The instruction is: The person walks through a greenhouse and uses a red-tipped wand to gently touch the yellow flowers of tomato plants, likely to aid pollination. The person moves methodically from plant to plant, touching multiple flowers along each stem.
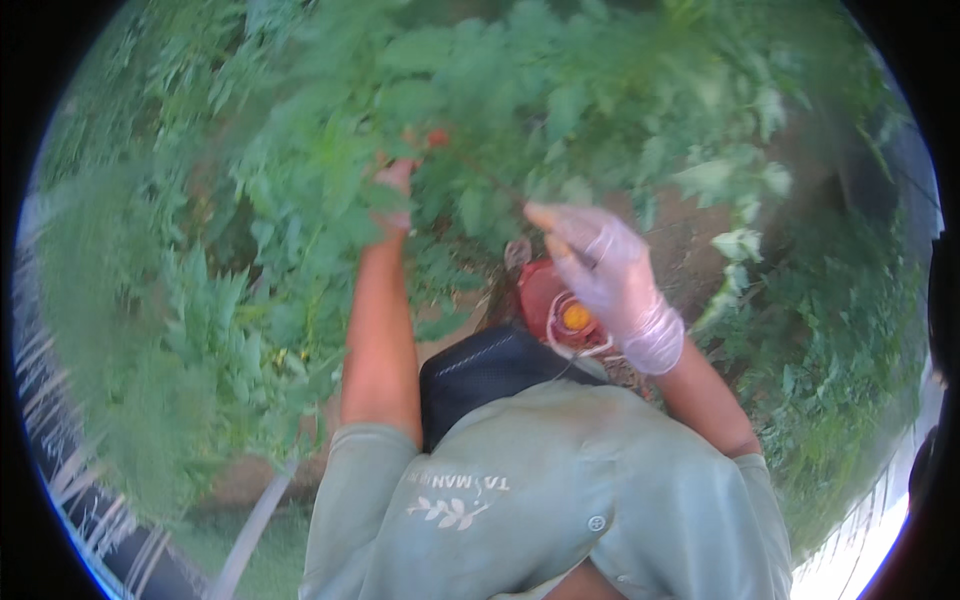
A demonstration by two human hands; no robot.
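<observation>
My left hand [393,191] reaches into the leafy green plants [322,142], its fingers partly hidden by leaves. Near its fingertips is a small red spot [437,137], blurred, perhaps a flower or fruit. My right hand [607,259], in a thin clear plastic glove, is to the right of the left hand with its fingers pinched together. A thin dark stem or rod [491,178] runs from its fingertips towards the red spot; blur hides what it is. Below the right hand is a red container [540,292] with a round yellow-orange thing [576,316] inside and a white cord about it.
Foliage surrounds both arms, with a pale drooping leafy stem [731,270] at right. Bare brown soil [686,232] shows between plants. A black perforated surface [487,371] lies before my body. A pale pole or strip [251,525] slants at lower left.
</observation>
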